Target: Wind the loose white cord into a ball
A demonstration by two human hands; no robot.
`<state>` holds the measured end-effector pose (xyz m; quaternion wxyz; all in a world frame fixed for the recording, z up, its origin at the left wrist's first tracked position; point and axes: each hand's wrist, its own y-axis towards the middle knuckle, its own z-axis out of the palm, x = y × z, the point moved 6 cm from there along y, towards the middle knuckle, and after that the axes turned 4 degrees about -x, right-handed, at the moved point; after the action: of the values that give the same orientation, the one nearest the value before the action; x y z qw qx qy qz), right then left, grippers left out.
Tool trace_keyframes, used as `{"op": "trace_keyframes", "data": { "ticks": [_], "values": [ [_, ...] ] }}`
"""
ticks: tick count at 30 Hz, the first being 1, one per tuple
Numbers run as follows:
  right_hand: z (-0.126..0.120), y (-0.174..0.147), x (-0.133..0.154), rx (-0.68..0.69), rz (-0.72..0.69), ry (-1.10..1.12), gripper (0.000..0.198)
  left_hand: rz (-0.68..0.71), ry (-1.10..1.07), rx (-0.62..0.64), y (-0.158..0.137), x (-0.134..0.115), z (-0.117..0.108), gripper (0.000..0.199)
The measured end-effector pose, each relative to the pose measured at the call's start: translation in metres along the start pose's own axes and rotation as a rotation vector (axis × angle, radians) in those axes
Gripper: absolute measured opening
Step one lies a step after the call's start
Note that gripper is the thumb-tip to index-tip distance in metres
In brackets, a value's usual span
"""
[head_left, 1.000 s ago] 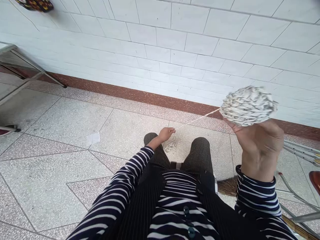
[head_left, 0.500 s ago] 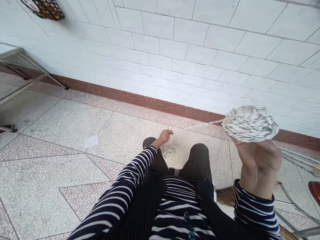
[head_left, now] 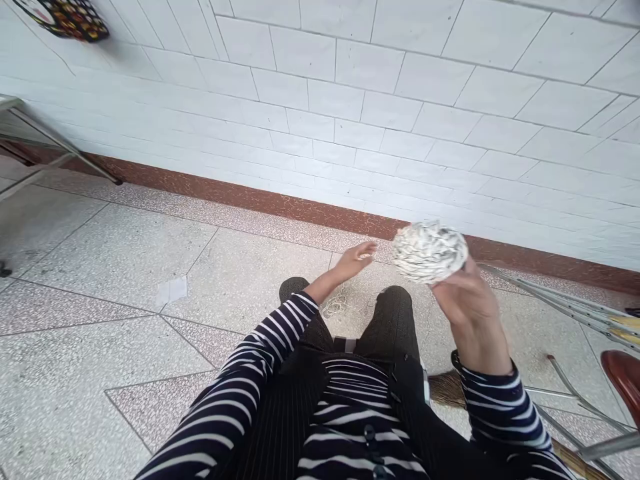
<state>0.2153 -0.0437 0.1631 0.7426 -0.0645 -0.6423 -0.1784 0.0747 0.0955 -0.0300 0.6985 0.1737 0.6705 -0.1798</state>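
Observation:
My right hand (head_left: 469, 297) holds a ball of white yarn (head_left: 431, 252) with dark streaks, raised in front of my right knee. The fingers lie against the ball's right side and underside; some are hidden behind it, and motion blurs it slightly. To the left, my left hand (head_left: 356, 260) reaches toward the ball with its fingers stretched out and a little apart. A gap separates it from the ball, and I see no strand in it. Loose yarn (head_left: 336, 303) lies in a small tangle on the floor between my knees.
A white tiled wall (head_left: 320, 100) rises ahead above a red-brown skirting. On the floor lies a white paper (head_left: 173, 291). A metal-legged table (head_left: 65, 143) stands at left. Right are a broom (head_left: 447, 389), a folded metal frame (head_left: 555, 293) and a red-brown seat (head_left: 621, 380). A patterned bag hangs upper left.
My right hand has brought the yarn ball leftward, closer to my left hand. My left hand has moved right and up, and its fingers have spread from a pinch. The strand between them no longer shows.

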Motion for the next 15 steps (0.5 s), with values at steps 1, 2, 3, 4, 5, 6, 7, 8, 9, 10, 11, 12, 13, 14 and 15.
{"op": "trace_keyframes", "data": {
  "ticks": [1,2,3,4,5,6,7,8,9,10,11,12,13,14,15],
  "values": [
    [0.005,0.005,-0.012,0.023,0.068,0.042,0.053,0.045,-0.035,0.050,-0.002,-0.018,0.019,0.047],
    [0.009,0.009,-0.021,0.042,0.112,0.067,0.056,0.089,-0.057,0.078,-0.005,-0.035,0.033,0.049],
    [0.010,0.013,-0.025,0.051,0.128,0.071,0.058,0.126,-0.070,0.086,-0.008,-0.048,0.042,0.045],
    [0.010,0.017,-0.025,0.053,0.113,0.054,0.060,0.147,-0.078,0.108,-0.012,-0.058,0.048,0.038],
    [0.008,0.020,-0.023,0.046,0.080,0.026,0.061,0.154,-0.076,0.129,-0.016,-0.064,0.050,0.032],
    [0.004,0.024,-0.020,0.026,0.037,-0.004,0.063,0.149,-0.065,0.148,-0.020,-0.065,0.050,0.031],
    [-0.002,0.027,-0.017,-0.006,-0.011,-0.028,0.065,0.138,-0.040,0.165,-0.025,-0.063,0.047,0.034],
    [-0.010,0.031,-0.014,-0.051,-0.059,-0.046,0.067,0.123,-0.001,0.175,-0.031,-0.058,0.043,0.038],
    [-0.019,0.035,-0.014,-0.104,-0.105,-0.061,0.069,0.108,0.055,0.183,-0.037,-0.052,0.038,0.039],
    [-0.028,0.039,-0.015,-0.164,-0.152,-0.078,0.071,0.091,0.120,0.196,-0.045,-0.044,0.033,0.039],
    [-0.037,0.044,-0.018,-0.228,-0.198,-0.104,0.073,0.070,0.183,0.219,-0.054,-0.036,0.028,0.039],
    [-0.047,0.048,-0.022,-0.294,-0.240,-0.148,0.075,0.043,0.235,0.256,-0.064,-0.028,0.025,0.040],
    [-0.055,0.052,-0.028,-0.356,-0.272,-0.216,0.077,0.013,0.270,0.296,-0.074,-0.022,0.023,0.040],
    [-0.062,0.055,-0.036,-0.407,-0.288,-0.305,0.078,-0.013,0.291,0.331,-0.083,-0.018,0.021,0.041],
    [-0.067,0.059,-0.046,-0.443,-0.277,-0.412,0.079,-0.031,0.301,0.360,-0.092,-0.017,0.018,0.041]
  ]
}}
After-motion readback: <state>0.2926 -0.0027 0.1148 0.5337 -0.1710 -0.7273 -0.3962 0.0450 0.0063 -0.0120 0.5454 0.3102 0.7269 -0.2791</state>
